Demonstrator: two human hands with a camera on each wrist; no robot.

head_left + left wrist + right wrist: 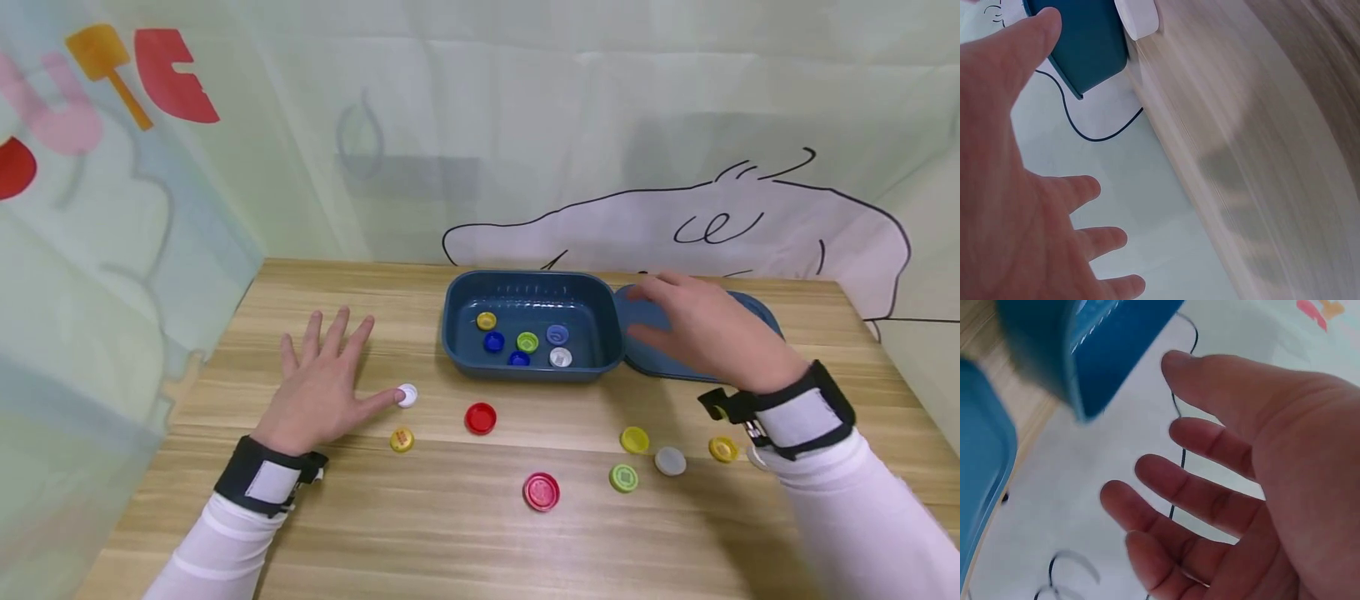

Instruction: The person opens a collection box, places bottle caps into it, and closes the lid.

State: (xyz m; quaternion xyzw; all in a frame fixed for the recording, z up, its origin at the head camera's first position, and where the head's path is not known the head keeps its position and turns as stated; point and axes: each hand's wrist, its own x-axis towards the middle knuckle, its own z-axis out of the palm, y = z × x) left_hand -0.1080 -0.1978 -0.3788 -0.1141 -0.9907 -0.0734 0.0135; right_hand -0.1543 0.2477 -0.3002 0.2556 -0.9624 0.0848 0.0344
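Observation:
My left hand [322,404] is spread above the left of the table, holding nothing. Its thumb tip is beside a white bottle cap [408,396], overlapping it in the head view; I cannot tell whether they touch. A yellow-orange cap [402,440] lies just below. Over the blue lid [663,363] hovers my right hand [716,329], fingers loosely bent with nothing between them, as the right wrist view confirms. Left of that lid stands the blue container [532,373]. Inside it lie several caps, among them a green one [527,342] and a white one [560,357].
Red caps [481,418] [542,492] lie in front of the container. To the right are a yellow cap [634,440], a green cap [624,477], a whitish cap [671,461] and an orange-yellow cap [723,449]. A printed curtain [525,125] hangs behind the table.

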